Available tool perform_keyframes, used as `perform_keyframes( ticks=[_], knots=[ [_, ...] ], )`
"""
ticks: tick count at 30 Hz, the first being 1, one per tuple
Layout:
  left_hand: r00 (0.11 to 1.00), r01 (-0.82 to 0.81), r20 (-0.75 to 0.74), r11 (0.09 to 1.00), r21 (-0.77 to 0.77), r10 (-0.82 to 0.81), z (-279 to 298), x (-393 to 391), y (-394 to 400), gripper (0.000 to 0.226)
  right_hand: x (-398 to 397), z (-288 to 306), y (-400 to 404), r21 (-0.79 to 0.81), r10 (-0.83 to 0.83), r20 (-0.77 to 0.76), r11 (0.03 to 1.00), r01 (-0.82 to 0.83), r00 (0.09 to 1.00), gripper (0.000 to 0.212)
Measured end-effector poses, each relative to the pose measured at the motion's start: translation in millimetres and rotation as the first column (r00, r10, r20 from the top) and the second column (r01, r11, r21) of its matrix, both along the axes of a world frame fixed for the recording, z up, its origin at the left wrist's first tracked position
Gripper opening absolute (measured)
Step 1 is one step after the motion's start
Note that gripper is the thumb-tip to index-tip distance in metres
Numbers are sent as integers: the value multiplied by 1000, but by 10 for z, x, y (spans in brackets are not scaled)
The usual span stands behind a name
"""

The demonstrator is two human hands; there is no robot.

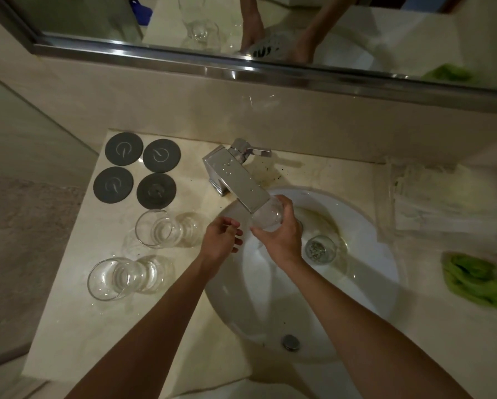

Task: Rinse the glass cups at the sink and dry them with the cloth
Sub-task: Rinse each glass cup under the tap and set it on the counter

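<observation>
Right hand grip clasps glass cup under faucet; left hand loose; two empty cups on counter.

Single head-worn wide-angle view, facing steeply down at close range. Right hand gripping a glass cup sits near frame centre; sink around it, mirror beyond, countertop left.
</observation>
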State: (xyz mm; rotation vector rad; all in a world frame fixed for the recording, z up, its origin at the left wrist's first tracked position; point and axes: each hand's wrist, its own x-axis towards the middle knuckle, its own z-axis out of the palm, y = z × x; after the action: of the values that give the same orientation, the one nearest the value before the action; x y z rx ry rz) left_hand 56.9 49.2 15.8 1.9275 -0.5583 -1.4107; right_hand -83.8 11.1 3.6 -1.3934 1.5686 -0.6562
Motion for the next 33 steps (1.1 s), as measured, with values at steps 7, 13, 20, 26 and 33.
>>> perform_keyframes(
  ticks=[7,13,20,26,33],
  knots=[
    [1000,-15,-3,1000,-18,15,18,12,-12,20,-7,-36,37,26,41,21,999,-41,999,81],
    [999,-40,29,995,-95,43,30,-1,-9,22,-4,-6,45,4,36,-12,999,-36,999,79],
    [992,-96,62,967,-234,113,59,-41,-47,29,85,4,24,28,83,-6,996,-83,996,80],
    [993,-84,60,972,-218,99,-41,-39,-39,25,96,-17,89,137,-14,100,991,0,995,79],
    [987,-98,110,979,-179,119,-61,-80,35,21,95,-10,198,547,-300,388,836,44,872,53]
  ],
)
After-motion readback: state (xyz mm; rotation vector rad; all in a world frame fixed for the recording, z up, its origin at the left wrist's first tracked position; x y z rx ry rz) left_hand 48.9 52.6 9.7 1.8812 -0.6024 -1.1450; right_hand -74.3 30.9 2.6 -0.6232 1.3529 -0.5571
